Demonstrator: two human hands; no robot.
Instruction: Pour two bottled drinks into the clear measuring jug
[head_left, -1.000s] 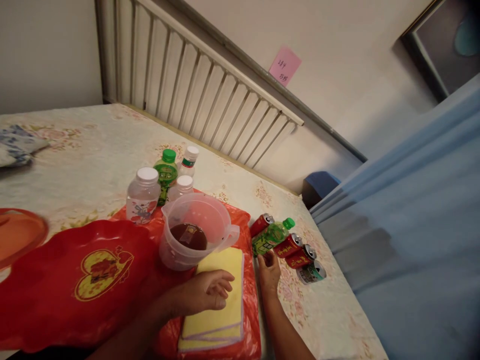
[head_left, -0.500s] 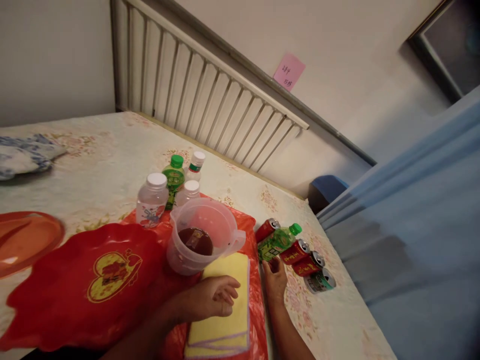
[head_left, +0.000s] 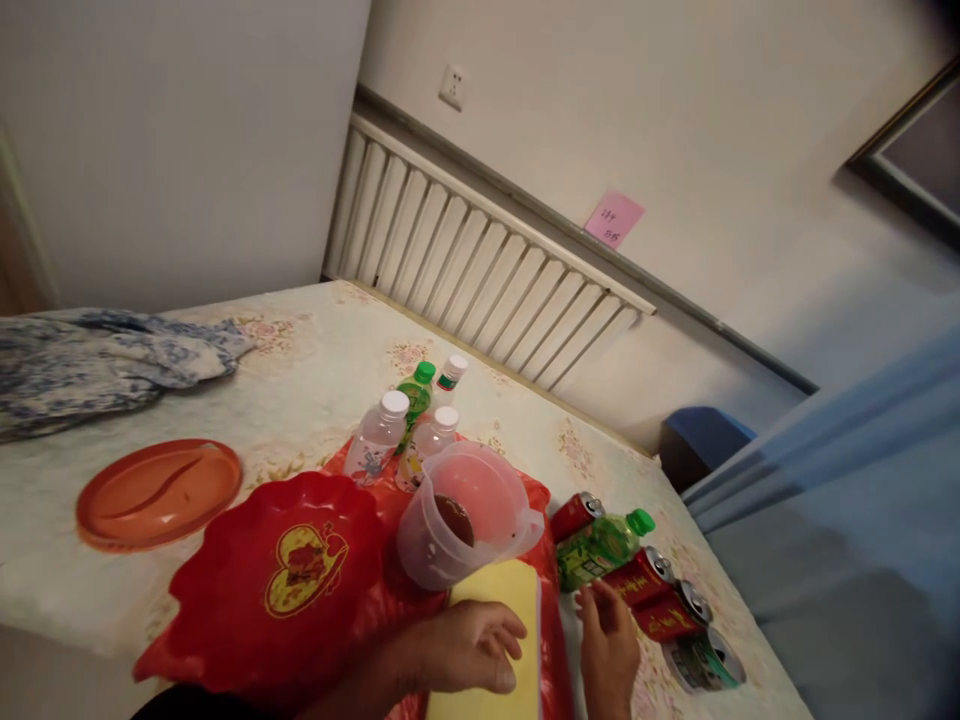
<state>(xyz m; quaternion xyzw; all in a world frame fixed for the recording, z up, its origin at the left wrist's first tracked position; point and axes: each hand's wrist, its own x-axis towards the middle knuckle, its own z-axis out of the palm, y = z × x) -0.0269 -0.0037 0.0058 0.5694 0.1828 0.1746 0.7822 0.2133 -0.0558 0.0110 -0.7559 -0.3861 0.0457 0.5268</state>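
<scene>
My left hand (head_left: pixel 484 648) hovers over a yellow cloth-like sheet (head_left: pixel 516 590), its fingers loosely curled and apart with nothing in them. My right hand (head_left: pixel 609 640) is beside the base of a green drink bottle (head_left: pixel 600 550) and a red can (head_left: pixel 641 578); its fingers are apart, and I cannot tell if they touch either. A clear plastic measuring jug (head_left: pixel 431 548) with dark liquid stands above the sheet on a red plastic sheet (head_left: pixel 553 640). Another red can (head_left: pixel 576 514), a further red can (head_left: pixel 675 612) and a green-and-silver can (head_left: pixel 705 662) stand in the row.
A red scalloped tray (head_left: pixel 225 610) lies left of the jug, with an orange divided plate (head_left: pixel 161 495) beyond it. Behind the jug are a clear jar (head_left: pixel 375 440), a smaller jar (head_left: pixel 426 450) and bottles. Bunched floral fabric (head_left: pixel 112 365) lies far left; a blue curtain (head_left: pixel 862 530) hangs right.
The view has shifted left and up, so the things sit lower and further right. Both hands stay near the same objects; my right hand has drawn slightly back from the green bottle.
</scene>
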